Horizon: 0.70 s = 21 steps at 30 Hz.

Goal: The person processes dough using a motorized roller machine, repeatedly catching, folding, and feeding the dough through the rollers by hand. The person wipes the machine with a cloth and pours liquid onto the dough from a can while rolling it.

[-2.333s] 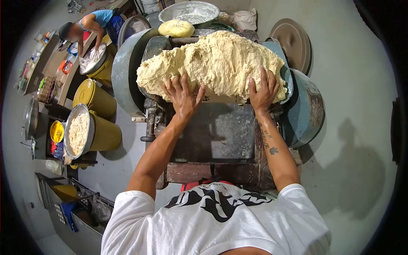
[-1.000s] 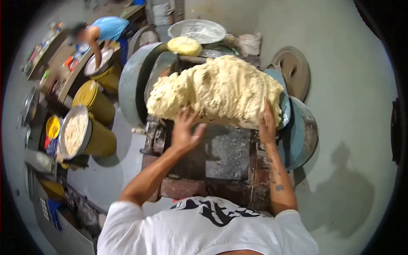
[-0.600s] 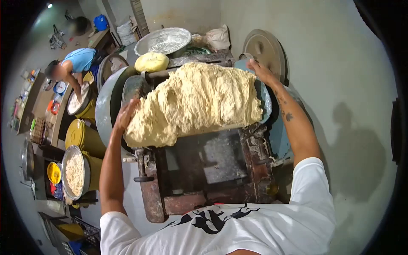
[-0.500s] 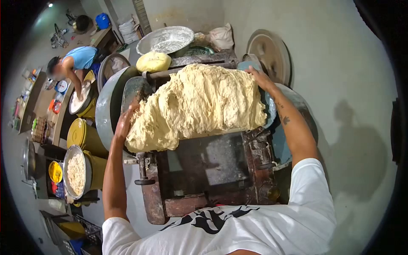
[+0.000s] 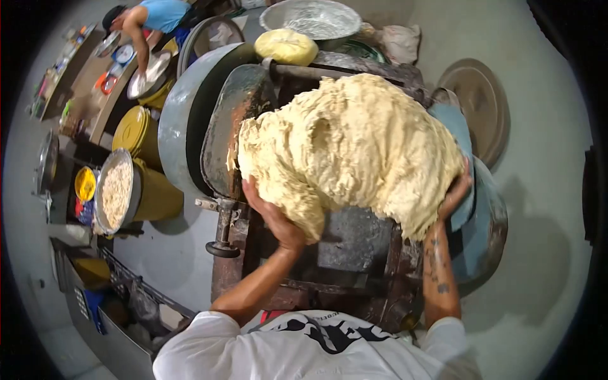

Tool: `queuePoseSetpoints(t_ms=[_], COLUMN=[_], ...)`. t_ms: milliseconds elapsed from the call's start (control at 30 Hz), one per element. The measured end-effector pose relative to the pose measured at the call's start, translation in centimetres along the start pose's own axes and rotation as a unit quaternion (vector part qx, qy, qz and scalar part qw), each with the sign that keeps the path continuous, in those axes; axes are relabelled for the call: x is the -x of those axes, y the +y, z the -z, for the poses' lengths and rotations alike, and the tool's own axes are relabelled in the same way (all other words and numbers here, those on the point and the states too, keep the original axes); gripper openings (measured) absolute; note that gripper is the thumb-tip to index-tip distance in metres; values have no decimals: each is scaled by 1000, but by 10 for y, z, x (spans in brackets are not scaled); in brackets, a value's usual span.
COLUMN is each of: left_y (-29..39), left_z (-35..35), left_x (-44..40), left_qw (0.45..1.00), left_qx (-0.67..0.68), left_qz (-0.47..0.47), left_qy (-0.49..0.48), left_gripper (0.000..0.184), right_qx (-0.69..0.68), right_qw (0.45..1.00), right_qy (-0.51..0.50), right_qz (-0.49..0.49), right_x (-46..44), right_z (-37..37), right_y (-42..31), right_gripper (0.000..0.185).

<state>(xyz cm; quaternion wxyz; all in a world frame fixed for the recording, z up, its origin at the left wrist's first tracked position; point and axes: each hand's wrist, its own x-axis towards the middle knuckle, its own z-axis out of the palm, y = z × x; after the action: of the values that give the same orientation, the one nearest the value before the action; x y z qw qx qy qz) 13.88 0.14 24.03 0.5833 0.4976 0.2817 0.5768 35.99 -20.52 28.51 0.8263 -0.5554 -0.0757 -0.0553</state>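
A large, ragged mass of pale yellow dough [image 5: 361,145] lies across the dough roller machine [image 5: 354,244], sagging at both ends towards me. My left hand [image 5: 273,218] cups the dough's lower left end, its fingers pressed in against the side. Round the right end, my right hand [image 5: 457,190] grips the dough, its fingers partly hidden behind it. The rollers beneath the dough are mostly covered.
Beyond the machine are a smooth dough lump [image 5: 286,47] and a floury metal basin [image 5: 310,19]. A big wheel guard [image 5: 174,120] flanks the machine on the left. Further left, a co-worker [image 5: 161,16] reaches into a bowl of flour, near yellow buckets [image 5: 132,130].
My hands have come down the dough's sides towards me, and its ends now hang lower and nearer. The camera view has shifted. The right hand has moved from the far corner to the near right end.
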Motion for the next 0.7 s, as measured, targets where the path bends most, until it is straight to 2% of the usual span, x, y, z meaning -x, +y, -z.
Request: queuePoseSetpoints(t_ms=[33, 67, 133, 167, 200, 233, 333, 467, 533, 600, 667, 700], left_y=[1, -5, -30, -79, -110, -140, -155, -156, -158, -157, -155, -152], left_z=[-16, -25, -22, 5, 28, 51, 48, 41, 42, 42, 40, 40], left_x=[13, 23, 45, 89, 119, 149, 183, 192, 185, 179, 170, 164], left_qw=[999, 997, 990, 999, 986, 952, 942, 915, 904, 895, 888, 884], left_qx=[8, 13, -66, -7, 69, 126, -57, -132, -153, -169, -184, -190], left_qz=[-18, -36, -73, 34, 102, 181, 114, 57, 33, 12, -12, -24], left_qy=[32, 62, 105, 2, -109, -212, -312, -378, -398, -413, -422, -426], left_gripper=[76, 79, 83, 79, 76, 73, 63, 50, 45, 39, 34, 32], right_qx=[9, 141, 96, 165, 232, 177, 168, 265, 239, 139, 175, 252], right_qw=[1000, 988, 990, 980, 964, 974, 968, 934, 947, 985, 975, 951], right_qy=[13, 41, 91, 73, 54, 78, 55, 53, 66, 68, 38, 43], right_qz=[4, 45, 48, 82, 116, 113, 177, 233, 206, 78, 131, 172], right_x=[15, 22, 57, 68, 77, 86, 110, 126, 139, 162, 168, 168], right_z=[-6, 0, -34, -32, -30, -31, -46, -27, -35, -7, -9, -13], right_y=[-1, 3, -2, 4, 11, 23, 36, 63, 67, 95, 92, 82], right_gripper=[71, 75, 79, 82, 84, 87, 88, 93, 95, 97, 90, 96])
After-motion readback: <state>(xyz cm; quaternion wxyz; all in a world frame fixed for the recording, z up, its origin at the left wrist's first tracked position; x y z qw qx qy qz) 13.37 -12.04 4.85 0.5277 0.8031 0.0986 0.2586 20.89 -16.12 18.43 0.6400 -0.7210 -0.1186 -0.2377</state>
